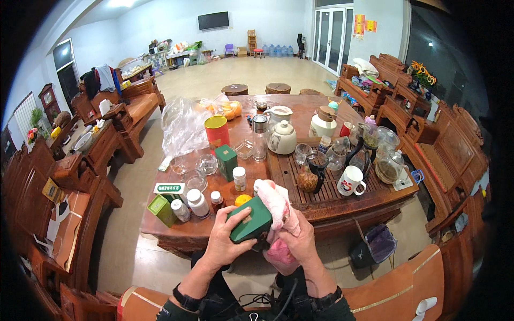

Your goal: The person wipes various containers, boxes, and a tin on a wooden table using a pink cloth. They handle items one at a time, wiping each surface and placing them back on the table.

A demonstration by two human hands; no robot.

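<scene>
My left hand [220, 239] is wrapped round a green rectangular tin [254, 218], held tilted over the near edge of the wooden table [316, 215]. A pink cloth [279, 206] is gripped in my right hand [301, 242] and pressed against the tin's right side. Part of the cloth hangs below that hand. Just beyond the tin lie an orange fruit [243, 199] and a white bottle [239, 179]. Another green tin [226, 162] stands upright farther back, beside a red canister with a yellow lid [217, 132].
Several small bottles and a light green box [161, 210] stand at the table's near left. On the right, a slatted tea tray [334, 205] carries a teapot [282, 138], glass pots and a white mug [351, 181]. A plastic bag [182, 125] lies at the far left.
</scene>
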